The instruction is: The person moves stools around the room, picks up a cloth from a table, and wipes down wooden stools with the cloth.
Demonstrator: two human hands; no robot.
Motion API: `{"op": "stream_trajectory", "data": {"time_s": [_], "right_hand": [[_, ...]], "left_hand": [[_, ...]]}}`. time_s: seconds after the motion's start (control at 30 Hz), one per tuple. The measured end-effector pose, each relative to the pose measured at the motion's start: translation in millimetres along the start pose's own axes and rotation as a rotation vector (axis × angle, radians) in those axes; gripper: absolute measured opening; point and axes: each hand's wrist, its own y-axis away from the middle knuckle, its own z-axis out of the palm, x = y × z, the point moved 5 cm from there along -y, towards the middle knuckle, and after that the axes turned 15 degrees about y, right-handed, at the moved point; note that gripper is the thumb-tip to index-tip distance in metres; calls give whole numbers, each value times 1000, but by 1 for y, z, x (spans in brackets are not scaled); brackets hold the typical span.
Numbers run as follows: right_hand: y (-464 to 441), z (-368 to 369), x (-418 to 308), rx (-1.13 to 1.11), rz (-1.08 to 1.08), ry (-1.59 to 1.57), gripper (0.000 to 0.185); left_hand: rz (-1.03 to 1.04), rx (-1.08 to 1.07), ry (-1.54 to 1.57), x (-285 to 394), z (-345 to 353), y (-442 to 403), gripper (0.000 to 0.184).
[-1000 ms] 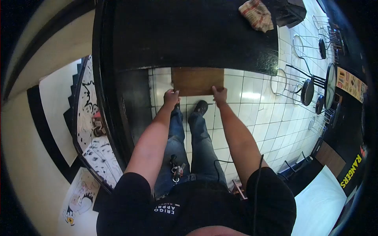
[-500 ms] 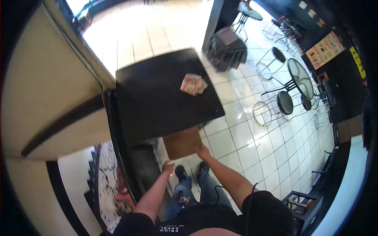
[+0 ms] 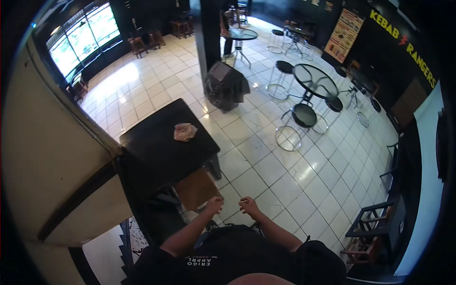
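My left hand [image 3: 214,205] is loosely curled at the near right corner of a stool with a square brown wooden seat [image 3: 194,186]. It overlaps that corner in the view; whether it touches the wood I cannot tell. To its right, my right hand [image 3: 248,205] hovers over the floor with its fingers bent and a little apart, holding nothing I can see. The stool stands partly under the near edge of a black table [image 3: 156,137]. On the tabletop lies a crumpled white and red cloth [image 3: 185,132].
A bin covered with a black bag [image 3: 227,88] stands beyond the table, beside a dark pillar [image 3: 207,42]. Round glass tables [image 3: 316,80] and black-topped stools [image 3: 304,115] stand right. Another person [image 3: 225,28] is behind the pillar. Wooden stools [image 3: 368,249] are at lower right.
My right hand has left the edge of the stool and moved away to the right. My left hand has come nearer to it. The view has tilted up, showing more of the room.
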Motion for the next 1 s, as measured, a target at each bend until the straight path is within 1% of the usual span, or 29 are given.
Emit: {"op": "stream_trajectory", "data": {"time_s": [0.07, 0.1, 0.17, 0.3, 0.37, 0.43, 0.47, 0.5, 0.53, 0.6, 0.7, 0.77, 0.83, 0.93, 1.0], "right_hand": [[14, -33, 5, 21, -79, 42, 34], [23, -53, 9, 43, -64, 33, 34], [38, -96, 11, 118, -138, 54, 32], [59, -193, 48, 279, -85, 0, 31], [72, -240, 71, 393, -69, -21, 31], [92, -278, 91, 458, -32, -79, 30], [102, -294, 104, 499, 6, -163, 30], [114, -307, 117, 537, 45, -246, 30], [126, -318, 126, 559, 40, -281, 31], [149, -333, 141, 616, 77, -354, 30], [166, -346, 166, 698, 119, -476, 28], [175, -352, 181, 738, 204, -595, 26], [178, -363, 185, 765, 238, -636, 27], [174, -387, 189, 798, 161, -678, 27], [167, -410, 191, 825, 179, -706, 27]], "left_hand": [[11, -51, -39, 14, 43, -9, 41], [3, -73, -48, 21, 67, -8, 40], [-12, -120, -78, 27, 118, -5, 39], [-12, -251, -62, 18, 225, -7, 37], [-75, -345, -83, 4, 277, -6, 37], [-124, -412, -162, -5, 317, -4, 36], [-178, -468, -207, -6, 337, 0, 35], [-236, -522, -252, -10, 354, 6, 34], [-250, -541, -267, -11, 369, 10, 34], [-198, -570, -326, -3, 396, 6, 34], [-193, -601, -367, -11, 429, -8, 33], [-240, -626, -366, -23, 452, -19, 33], [-228, -642, -420, -34, 474, -28, 33], [-236, -709, -450, -39, 514, -36, 32], [-195, -765, -473, -33, 544, -46, 33]]}}
